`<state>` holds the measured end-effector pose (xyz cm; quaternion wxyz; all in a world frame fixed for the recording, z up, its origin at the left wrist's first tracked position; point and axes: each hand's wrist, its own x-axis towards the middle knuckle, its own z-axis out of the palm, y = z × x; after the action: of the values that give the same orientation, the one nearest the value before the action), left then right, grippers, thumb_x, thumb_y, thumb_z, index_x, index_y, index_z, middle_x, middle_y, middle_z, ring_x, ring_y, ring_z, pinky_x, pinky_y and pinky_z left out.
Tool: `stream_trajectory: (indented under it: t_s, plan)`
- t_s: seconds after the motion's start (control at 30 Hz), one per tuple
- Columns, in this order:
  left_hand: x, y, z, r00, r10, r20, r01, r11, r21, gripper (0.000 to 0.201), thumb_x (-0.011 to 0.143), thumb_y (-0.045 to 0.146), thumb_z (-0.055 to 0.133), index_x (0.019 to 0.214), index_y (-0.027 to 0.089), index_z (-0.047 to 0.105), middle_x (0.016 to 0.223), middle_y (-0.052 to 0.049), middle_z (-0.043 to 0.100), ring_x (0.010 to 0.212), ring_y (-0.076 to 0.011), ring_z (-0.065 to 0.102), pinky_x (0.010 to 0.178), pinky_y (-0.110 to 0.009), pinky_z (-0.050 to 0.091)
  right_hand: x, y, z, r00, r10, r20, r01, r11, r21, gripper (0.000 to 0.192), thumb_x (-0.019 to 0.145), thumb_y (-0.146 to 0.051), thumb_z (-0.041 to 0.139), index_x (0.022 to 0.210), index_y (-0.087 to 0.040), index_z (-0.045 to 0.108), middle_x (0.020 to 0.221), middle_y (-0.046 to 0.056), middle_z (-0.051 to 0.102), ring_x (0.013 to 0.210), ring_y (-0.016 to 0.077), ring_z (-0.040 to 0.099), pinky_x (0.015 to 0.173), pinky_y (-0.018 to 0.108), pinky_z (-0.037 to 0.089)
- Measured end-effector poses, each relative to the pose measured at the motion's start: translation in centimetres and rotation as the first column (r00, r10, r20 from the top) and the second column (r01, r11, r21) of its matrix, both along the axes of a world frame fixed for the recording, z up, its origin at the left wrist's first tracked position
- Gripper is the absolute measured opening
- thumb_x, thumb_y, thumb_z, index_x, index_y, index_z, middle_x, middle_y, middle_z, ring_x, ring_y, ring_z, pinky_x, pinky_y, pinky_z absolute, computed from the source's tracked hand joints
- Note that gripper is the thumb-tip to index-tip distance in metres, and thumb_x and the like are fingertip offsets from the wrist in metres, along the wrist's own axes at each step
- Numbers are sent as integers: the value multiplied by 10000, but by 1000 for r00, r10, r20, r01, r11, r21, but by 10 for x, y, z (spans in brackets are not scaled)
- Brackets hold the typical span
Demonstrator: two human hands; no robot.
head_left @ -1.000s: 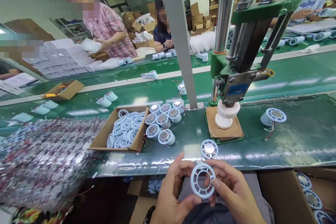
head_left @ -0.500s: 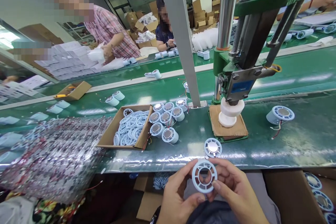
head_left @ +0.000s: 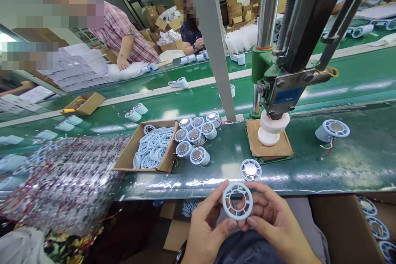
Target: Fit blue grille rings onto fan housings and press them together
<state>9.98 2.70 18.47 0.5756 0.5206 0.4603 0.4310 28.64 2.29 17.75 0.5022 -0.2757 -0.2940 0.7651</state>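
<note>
Both of my hands hold one pale blue plastic ring [head_left: 237, 200] with spokes, upright, just below the table's front edge. My left hand [head_left: 206, 223] pinches its left and lower rim; my right hand [head_left: 272, 222] grips its right side. Right above it on the green table lies a round part with a metal centre [head_left: 251, 170]. Further back stands a green hand press [head_left: 278, 90] with a white cylinder [head_left: 272, 128] on a cardboard pad [head_left: 269, 145].
A cardboard box of blue rings [head_left: 147, 147] and several assembled round parts [head_left: 194, 138] sit left of the press. One more part with wires [head_left: 332, 130] lies at right. A shiny bag of parts [head_left: 62, 181] fills the left. Other people work across the conveyor [head_left: 185, 99].
The ring has risen slightly and shifted a little left in my hands, my fingers re-gripping it. The view has tilted down somewhat.
</note>
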Motion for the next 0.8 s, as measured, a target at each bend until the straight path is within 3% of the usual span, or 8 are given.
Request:
stream_trajectory:
  t_s: [0.13, 0.23, 0.33, 0.4, 0.53, 0.67, 0.8]
  plan:
    - [-7, -4, -3, 998, -53, -43, 53, 999, -3, 610, 918, 415, 719, 1478, 236, 555, 1322, -106, 732, 1165, -288, 721, 1022, -372, 567, 1, 0, 0, 1000, -4, 16, 3, 1000, 15, 469, 861, -331, 812, 1264, -250, 587, 976, 49, 751, 785, 148, 742, 761, 282, 614]
    - [-19, -8, -13, 985, -18, -174, 36, 994, 103, 492, 967, 421, 632, 1428, 250, 618, 1361, -99, 709, 1212, -298, 693, 1048, -382, 554, 0, 1, 0, 998, -24, 57, 22, 999, 24, 327, 896, -441, 754, 1074, -194, 636, 828, 40, 730, 695, 142, 724, 681, 258, 602]
    - [-27, -9, -19, 925, 4, -379, 85, 972, 217, 368, 993, 395, 575, 1318, 294, 714, 1338, -69, 724, 1282, -294, 641, 1091, -371, 520, -1, 1, -1, 991, -19, 135, 17, 1000, 10, 379, 875, -515, 753, 914, -163, 619, 691, -1, 656, 513, 66, 595, 507, 154, 498]
    - [-26, -8, -18, 884, -16, -466, 136, 965, 225, 360, 1000, 382, 561, 1320, 310, 711, 1326, -62, 731, 1282, -291, 637, 1092, -377, 517, -2, 1, -2, 986, 12, 169, -10, 1000, -16, 411, 835, -511, 793, 976, -166, 618, 728, -6, 655, 453, 28, 507, 435, 121, 429]
    - [-11, -8, -11, 886, 55, -460, 79, 960, 267, 465, 997, 426, 573, 1423, 247, 624, 1223, -107, 763, 1112, -278, 721, 992, -377, 576, -4, 1, -2, 987, -15, 162, 22, 999, -41, 453, 818, -495, 810, 1079, -179, 616, 777, 6, 674, 432, 35, 533, 422, 141, 459]
    - [2, -14, -7, 848, 102, -520, 71, 951, 302, 738, 813, 646, 734, 1432, 261, 614, 1355, -136, 699, 1239, -356, 663, 1021, -421, 569, -2, 2, 0, 985, -70, 155, 78, 996, -46, 443, 810, -458, 827, 1082, -176, 621, 771, 13, 683, 446, 56, 571, 441, 164, 498]
    - [6, -11, -2, 831, 63, -553, 103, 959, 264, 762, 779, 704, 721, 1416, 298, 625, 1315, -121, 724, 1209, -346, 685, 1002, -420, 585, -1, 1, 2, 989, -51, 137, 58, 997, -51, 431, 808, -443, 834, 1076, -178, 626, 745, -5, 667, 434, 43, 546, 437, 152, 485]
